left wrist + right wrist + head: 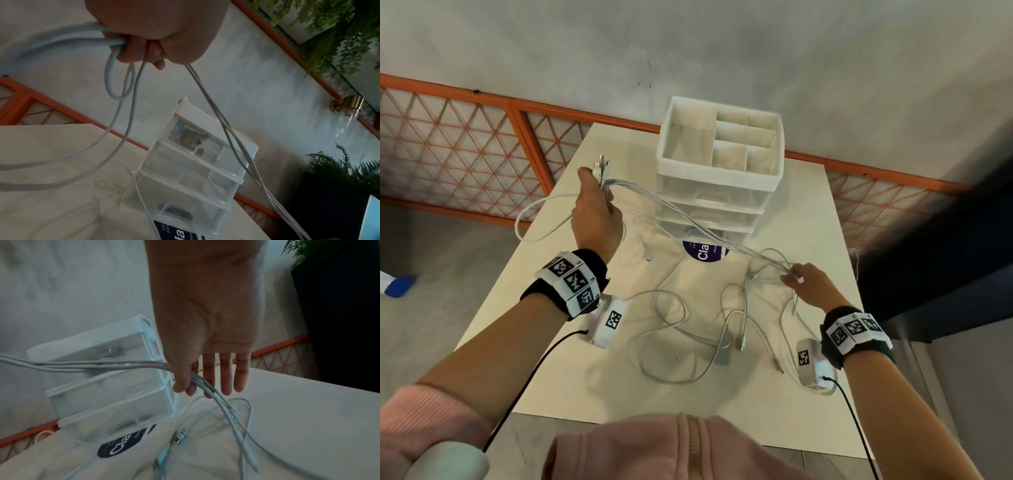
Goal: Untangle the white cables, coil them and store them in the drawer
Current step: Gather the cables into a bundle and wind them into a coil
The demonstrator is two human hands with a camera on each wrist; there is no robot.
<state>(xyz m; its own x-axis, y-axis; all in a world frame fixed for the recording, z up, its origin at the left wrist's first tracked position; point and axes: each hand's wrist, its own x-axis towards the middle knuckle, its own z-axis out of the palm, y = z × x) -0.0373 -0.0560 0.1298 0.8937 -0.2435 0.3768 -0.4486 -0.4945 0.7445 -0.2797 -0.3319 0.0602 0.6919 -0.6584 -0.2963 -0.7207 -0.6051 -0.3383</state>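
- Several white cables [688, 219] are stretched as one taut bundle from upper left of the head view down to right of centre, apparently so that the strands can be run straight and separated; the rest lies looped and crossed on the white table [822, 212] in the lower middle of the frame.
- A clear drawer unit [709, 202] is set at the table's far edge, top centre, with a compartmented white tray [717, 169] on top; its drawers appear closed, so nothing is stored yet, and the bundle passes just in front of it.
- The left hand [595, 212] is raised at upper left, its fingers curled tight round the gathered plug ends [601, 164], which stick out above the fist.
- The right hand [811, 284] is held low at right; the bundle is pinched between thumb and forefinger, while the other fingers are kept straight and slightly apart.
- A dark round label [703, 253] is seen under the strands at centre.
- Loose connectors [180, 435] among the table loops are judged likely to snag during pulling.
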